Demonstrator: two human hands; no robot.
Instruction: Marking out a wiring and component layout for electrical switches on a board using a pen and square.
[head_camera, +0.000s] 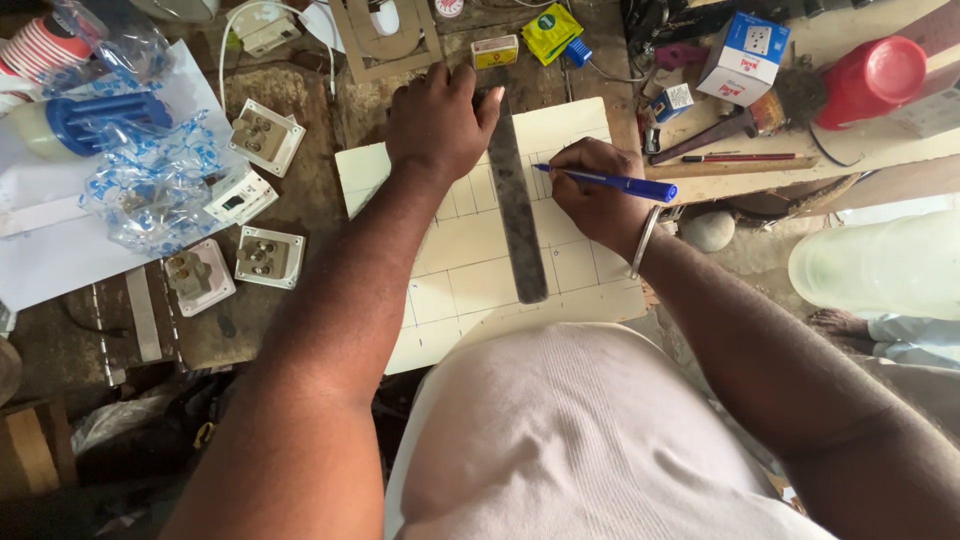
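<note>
My left hand (437, 120) presses flat on the grey metal ruler (516, 200); my right hand (592, 195) pinches the blue pen (610, 182). White-and-blue cardboard box (745, 55) sits at upper right, yellow packet (551, 32) at top centre.

Under the left hand (437, 120) lies a long, flat metal ruler (516, 205), dull grey and matt with a worn, faintly scuffed face. Beneath it a pale cream sheet of smooth board (470, 265) looks matt, inked with thin grid lines. The right hand (595, 195) pinches a slim blue plastic pen (610, 182) with a light sheen, and a thin polished metal bangle (645, 240) glints just behind that grip. Left of the ruler-pressing hand, square white plastic switch plates (268, 257) look smooth, beside crinkled, glossy clear plastic wrap (150, 185). The brown wooden workbench (300, 100) around them is rough and stained. Right of the pen grip sits a glossy red plastic tub (870, 80).
</note>
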